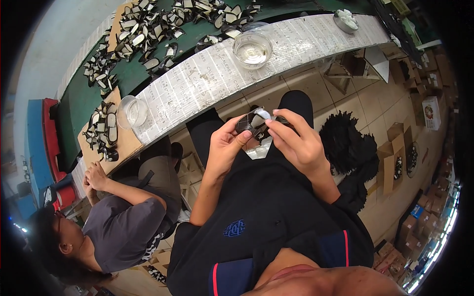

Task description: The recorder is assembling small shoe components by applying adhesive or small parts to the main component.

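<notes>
A glossy black piece (243, 123) (white wad (263, 114) against it) is held up.

Black on the held piece (245, 124); white on the wad (262, 114). Silvery white with rows of dark lettering on the near strip of the worktop (177, 98), green on its far part. Black with cream faces in the far-left heap (131, 37). Black on the shirt (291, 207), blue on its crest (234, 228). Beige with darker lines on the floor (366, 98).

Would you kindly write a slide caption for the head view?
The left hand holds a dark glossy piece, the right hand a white wad, before a worktable with clear bowls.
</notes>
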Motion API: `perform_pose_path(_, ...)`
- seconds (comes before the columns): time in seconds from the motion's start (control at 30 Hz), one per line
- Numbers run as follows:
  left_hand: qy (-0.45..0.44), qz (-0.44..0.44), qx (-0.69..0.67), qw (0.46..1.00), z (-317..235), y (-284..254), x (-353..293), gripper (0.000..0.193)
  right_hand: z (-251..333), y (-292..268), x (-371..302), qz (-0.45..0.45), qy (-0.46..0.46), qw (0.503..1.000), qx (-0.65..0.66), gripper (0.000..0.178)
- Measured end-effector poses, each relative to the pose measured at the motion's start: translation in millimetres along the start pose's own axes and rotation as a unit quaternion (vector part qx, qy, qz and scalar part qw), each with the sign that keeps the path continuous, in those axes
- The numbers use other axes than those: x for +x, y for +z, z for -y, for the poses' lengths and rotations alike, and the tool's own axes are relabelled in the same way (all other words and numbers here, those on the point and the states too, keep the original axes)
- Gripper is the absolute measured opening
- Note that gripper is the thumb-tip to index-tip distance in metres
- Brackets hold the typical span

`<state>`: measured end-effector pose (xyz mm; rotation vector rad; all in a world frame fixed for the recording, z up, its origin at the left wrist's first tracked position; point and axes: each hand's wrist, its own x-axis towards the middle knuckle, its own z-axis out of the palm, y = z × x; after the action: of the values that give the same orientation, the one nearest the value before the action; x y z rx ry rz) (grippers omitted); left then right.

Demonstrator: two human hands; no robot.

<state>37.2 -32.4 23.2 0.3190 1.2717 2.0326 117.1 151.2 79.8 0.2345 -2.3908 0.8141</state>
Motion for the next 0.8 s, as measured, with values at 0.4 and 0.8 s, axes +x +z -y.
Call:
perform_pose_path(0.4,-0.040,0.009,-0.124,0.991,9,-2,0,0.044,1,-15,-7,-0.104,0.155,0.980,0.075,0.027)
perform_pose_path(0.8,-0.043,-0.001,-0.146,0.988,8,4,2,0.047,13,0,-20,-0.035,0.156,0.975,0.154,0.028)
